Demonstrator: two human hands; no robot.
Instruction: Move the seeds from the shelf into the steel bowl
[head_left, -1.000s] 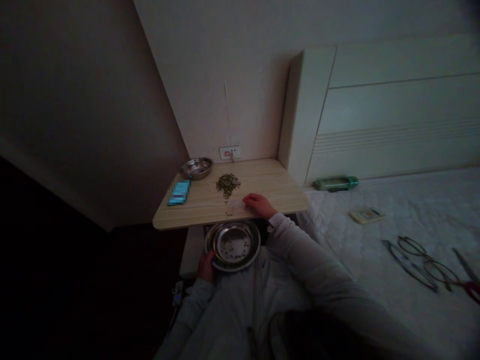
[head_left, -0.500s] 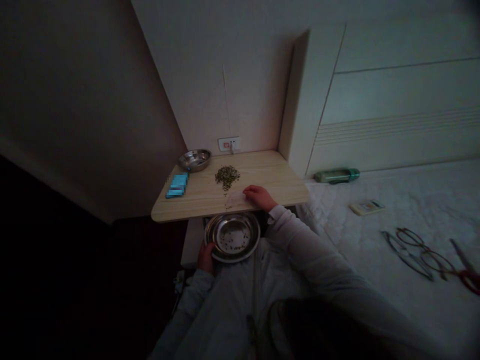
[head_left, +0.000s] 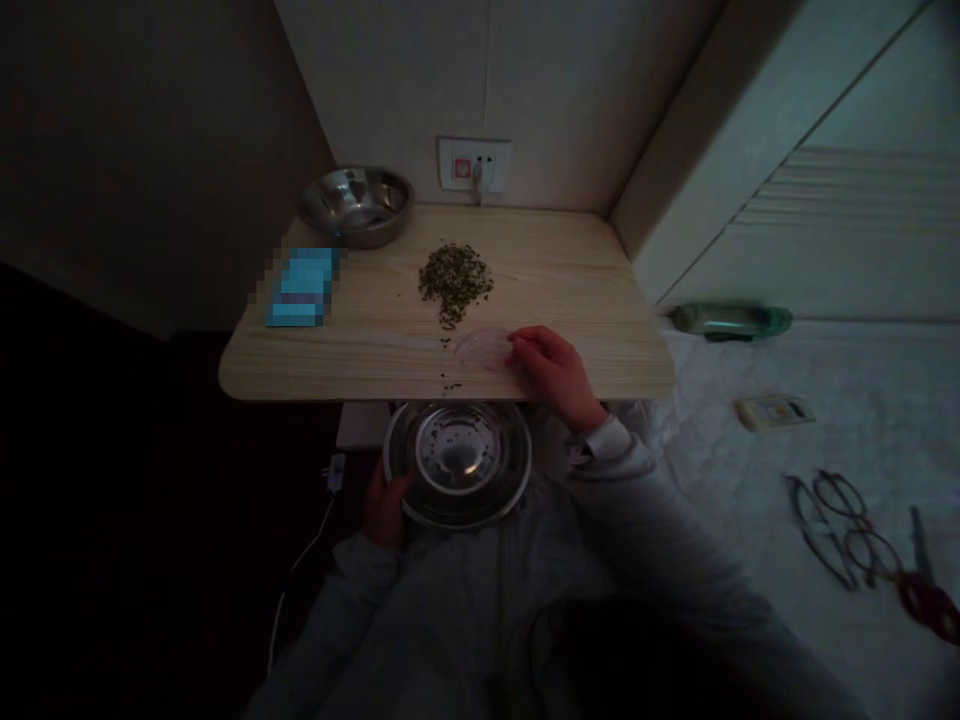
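My left hand [head_left: 386,508] grips the left rim of a shiny metal bowl [head_left: 459,509], held just below the table's front edge. A few small dark bits lie inside it. Above the tabletop, my right hand [head_left: 559,375] pinches a thin, clear plastic disc [head_left: 481,348], perhaps a lid, low over the wood near the front. Behind the disc is a loose pile of small greenish-brown grains [head_left: 454,278]. A thin trail of them runs from the pile towards the front edge, above the bowl.
On the pale wooden table [head_left: 555,260] a second metal bowl [head_left: 358,205] stands at back left, with a phone [head_left: 303,287] before it. A wall socket [head_left: 474,164] is behind. On the bed lie a green bottle [head_left: 727,320], a small pale box [head_left: 774,411], eyeglasses and red-handled scissors [head_left: 928,605].
My view has moved closer and tilted down, so the table appears larger. Both hands keep their holds; the bowl remains under the table edge and the disc stays low over the wood.
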